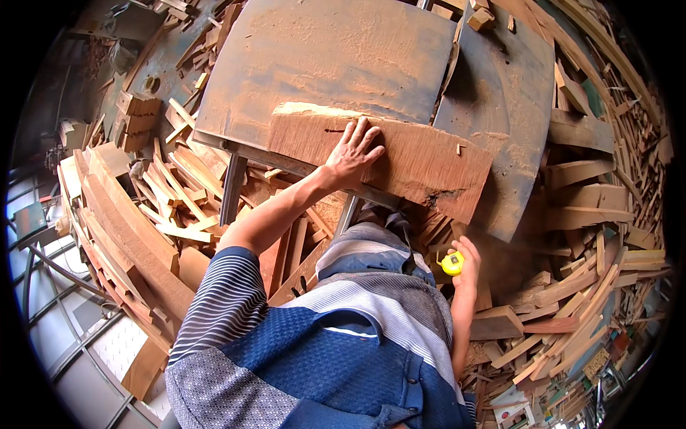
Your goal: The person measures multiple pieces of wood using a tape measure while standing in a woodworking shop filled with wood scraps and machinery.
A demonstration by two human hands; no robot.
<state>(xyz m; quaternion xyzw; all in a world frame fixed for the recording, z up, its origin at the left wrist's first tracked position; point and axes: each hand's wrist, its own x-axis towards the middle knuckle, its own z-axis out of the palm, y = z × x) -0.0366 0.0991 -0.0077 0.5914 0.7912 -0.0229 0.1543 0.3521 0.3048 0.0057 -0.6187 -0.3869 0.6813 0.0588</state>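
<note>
A thick reddish-brown wooden plank [421, 161] lies across the near edge of a metal saw table [329, 57]. Its far edge is pale and rough, and a dark crack shows near its right end. My left hand [352, 154] rests flat on the plank with the fingers spread. Down by my right side, my right hand [466, 263] is wrapped round a yellow tape measure [451, 264]. The tape measure is apart from the plank, below its right end.
Sawdust covers the tabletop, and a second metal panel [500, 107] adjoins it on the right. Long boards [128, 222] are stacked at the left, with loose offcuts [182, 189] beside them. A large heap of wood strips [572, 307] fills the right side.
</note>
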